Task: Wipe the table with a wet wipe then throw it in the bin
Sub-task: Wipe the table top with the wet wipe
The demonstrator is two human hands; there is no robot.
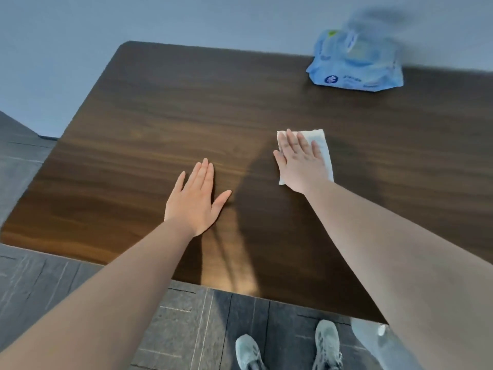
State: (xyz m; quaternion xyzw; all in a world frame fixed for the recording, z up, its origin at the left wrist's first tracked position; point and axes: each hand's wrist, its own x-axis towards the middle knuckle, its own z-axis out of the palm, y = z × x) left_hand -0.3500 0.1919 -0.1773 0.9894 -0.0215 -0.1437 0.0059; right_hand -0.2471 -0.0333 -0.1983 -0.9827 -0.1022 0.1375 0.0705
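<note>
Wet wipe (317, 145): white, spread flat on the table, lying under the right hand; its far edge and right edge show past the fingers, and a corner shows beside the wrist.
Right hand (300, 161): palm down, fingers extended and slightly spread, pressing flat on the wipe; no pinch or closed grasp.
Left hand (196, 198): palm down, flat on the bare wood, fingers together, thumb spread; holds nothing; well apart from the wipe.
Table (149, 108): dark brown wood grain, rounded far-left corner.
Wipes packet (354, 65): blue soft pack at the far right edge of the table, blurred; whether its flap is up cannot be told.
Floor (40, 284): grey tile.
Shoes (289, 348): two light-coloured, below the near table edge.
</note>
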